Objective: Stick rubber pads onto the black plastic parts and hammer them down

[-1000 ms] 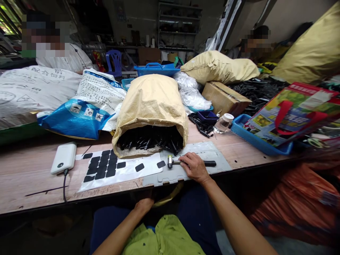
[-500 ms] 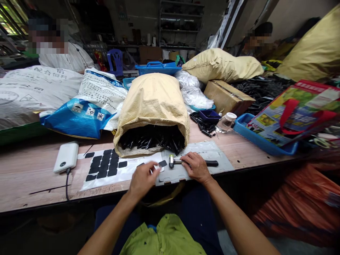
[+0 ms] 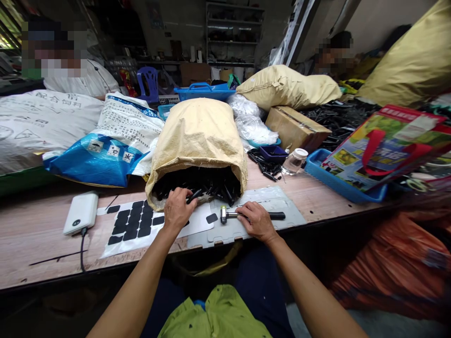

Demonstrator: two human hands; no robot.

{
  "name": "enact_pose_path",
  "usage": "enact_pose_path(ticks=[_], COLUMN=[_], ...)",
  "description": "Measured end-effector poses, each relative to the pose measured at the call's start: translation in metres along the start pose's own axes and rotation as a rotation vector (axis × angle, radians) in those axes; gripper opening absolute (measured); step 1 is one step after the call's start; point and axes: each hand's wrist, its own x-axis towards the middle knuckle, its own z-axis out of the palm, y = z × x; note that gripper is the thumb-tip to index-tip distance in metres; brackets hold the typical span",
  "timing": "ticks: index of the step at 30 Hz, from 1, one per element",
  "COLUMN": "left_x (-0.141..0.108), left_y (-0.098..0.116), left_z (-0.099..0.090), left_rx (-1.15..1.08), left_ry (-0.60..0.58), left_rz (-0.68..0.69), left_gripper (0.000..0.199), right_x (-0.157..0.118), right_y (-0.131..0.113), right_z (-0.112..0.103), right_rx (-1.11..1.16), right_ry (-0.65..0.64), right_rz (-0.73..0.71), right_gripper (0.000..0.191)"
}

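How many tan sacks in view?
3: the open sack of black parts by the left hand, the lying sack behind the cardboard box, and the large sack at upper right. Others may be hidden.

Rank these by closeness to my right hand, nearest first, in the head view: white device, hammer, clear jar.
1. Hammer: touching the right hand, its handle passing beneath.
2. Clear jar: beyond the hand, to its right.
3. White device: far across to the left.
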Motion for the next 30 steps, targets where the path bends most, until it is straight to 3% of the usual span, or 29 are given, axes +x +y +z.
enact_pose_path(ticks=[6,15,24,30], left_x=[-0.049,-0.056,-0.055,-0.055], left_y=[-0.014,-0.016,-0.017,-0.018], left_z=[-0.003,0.007,0.007,0.007], left_rx=[-0.300,-0.305,-0.299,-0.281], left_ry=[-0.303,-0.287,-0.311,-0.321], left_rz=[0.052,0.097,0.070,0.093], left_gripper=[0.017,0.018,0.021,0.020], right_x=[0.001,0.004,0.013,0.017], right_y=[0.000,-0.002,-0.076,-0.097], right_z=[0.001,-0.006,-0.011,-0.007], right_rx=[0.007,0.068,0.284,0.337], right_ry=[0.007,0.002,0.084,0.110], right_rz=[-0.011,-0.074,0.028,0.022], right_gripper=[0.016,0.019,0.031,0.032])
